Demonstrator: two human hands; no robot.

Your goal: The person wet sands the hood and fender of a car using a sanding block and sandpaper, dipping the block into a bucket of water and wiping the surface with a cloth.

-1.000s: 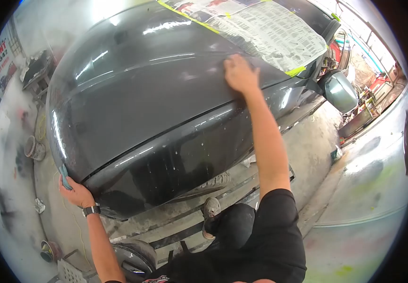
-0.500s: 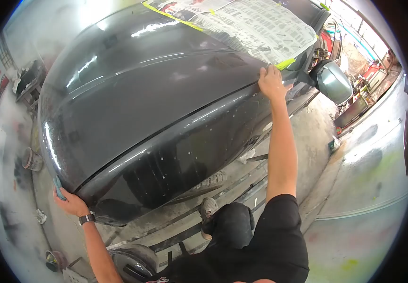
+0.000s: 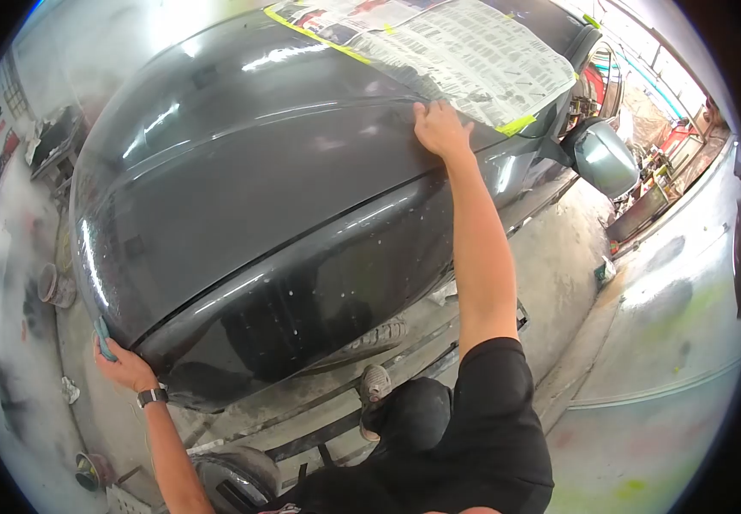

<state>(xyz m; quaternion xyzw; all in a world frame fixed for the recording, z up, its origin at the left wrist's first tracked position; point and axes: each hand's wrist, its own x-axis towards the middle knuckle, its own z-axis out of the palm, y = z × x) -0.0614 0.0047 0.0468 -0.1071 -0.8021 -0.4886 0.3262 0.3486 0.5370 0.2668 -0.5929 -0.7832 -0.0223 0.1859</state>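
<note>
My left hand, with a dark watch on its wrist, is at the front corner of a dark grey car hood. A thin teal pad is held between its fingers and thumb, against the edge of the bodywork. Higher up, my right hand lies on the hood near its rear, the fingers on the surface and the thumb apart; I see nothing in it. Close beyond that hand, newspaper sheets cover the windshield, edged with yellow-green masking tape.
The glossy fender runs below the hood seam, above a tyre and dark metal bars on the floor. A side mirror sticks out at right. Buckets stand at left. A rounded dark object is near my left arm.
My right hand has slid left across the hood, away from the taped corner by the mirror. My left hand and the teal pad stay at the front corner.
</note>
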